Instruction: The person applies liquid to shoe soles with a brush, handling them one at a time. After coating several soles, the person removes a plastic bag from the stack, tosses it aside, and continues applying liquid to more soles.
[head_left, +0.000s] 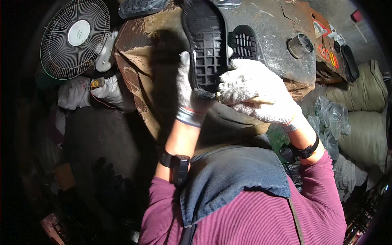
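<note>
A black shoe sole (205,49) is raised over the near side of the worktable, its open grid of square cells facing up. My left hand (185,83), in a white knit glove, grips it by the left side and lower end. Beside the sole's lower right edge, my right hand (261,87) is closed, also gloved in white. A tiny pale bit shows at its fingertips; what they pinch is too small to name. Behind the right hand, another black sole (244,43) lies on the table.
The worn, cloth-draped table (281,45) bears a metal cup (301,45). To its right are orange-handled scissors (324,52), a dark sole (349,63) and stuffed sacks (361,130). A fan (77,34) stands at the left, above white bags (75,94).
</note>
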A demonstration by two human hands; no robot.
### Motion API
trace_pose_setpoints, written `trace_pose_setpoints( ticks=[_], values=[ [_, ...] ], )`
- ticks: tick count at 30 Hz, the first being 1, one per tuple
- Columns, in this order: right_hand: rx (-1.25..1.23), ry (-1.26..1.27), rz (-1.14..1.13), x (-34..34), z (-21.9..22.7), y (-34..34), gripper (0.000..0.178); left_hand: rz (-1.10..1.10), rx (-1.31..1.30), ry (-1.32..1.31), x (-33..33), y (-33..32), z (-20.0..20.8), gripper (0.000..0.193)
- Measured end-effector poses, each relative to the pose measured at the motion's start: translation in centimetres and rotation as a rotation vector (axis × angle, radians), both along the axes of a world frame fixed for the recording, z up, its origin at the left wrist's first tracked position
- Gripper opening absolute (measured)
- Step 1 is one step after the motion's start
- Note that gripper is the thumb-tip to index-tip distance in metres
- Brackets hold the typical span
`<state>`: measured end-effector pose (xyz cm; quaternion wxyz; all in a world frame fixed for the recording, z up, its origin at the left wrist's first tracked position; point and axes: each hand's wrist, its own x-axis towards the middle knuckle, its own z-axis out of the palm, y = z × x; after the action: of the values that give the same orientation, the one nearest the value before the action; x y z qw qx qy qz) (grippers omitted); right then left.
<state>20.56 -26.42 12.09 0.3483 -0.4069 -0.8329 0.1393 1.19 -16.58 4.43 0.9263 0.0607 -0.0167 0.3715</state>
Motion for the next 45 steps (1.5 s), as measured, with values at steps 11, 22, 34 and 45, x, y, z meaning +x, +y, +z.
trace_pose_setpoints(
  ticks=[11, 22, 34, 45],
  values=[
    [-0.646, 0.71, -0.354, -3.2, 0.1, -0.8, 0.017, 0.125, 0.426, 0.443, -3.2, 1.6, 2.0, 0.066],
    [0.042, 0.092, -0.288, -0.3, 0.8, 2.5, 0.02, 0.364, 0.622, 1.0, -2.1, -0.6, 0.0, 0.04],
    [0.476, -0.302, -0.469, 3.8, 0.4, 6.3, 0.012, -0.068, 0.001, 0.519, -1.3, -3.0, -1.4, 0.052],
    [0.654, -0.196, -0.48, 5.2, 1.1, 11.6, 0.013, -0.276, -0.039, 0.129, -0.5, -4.0, 1.1, 0.081]
  ],
)
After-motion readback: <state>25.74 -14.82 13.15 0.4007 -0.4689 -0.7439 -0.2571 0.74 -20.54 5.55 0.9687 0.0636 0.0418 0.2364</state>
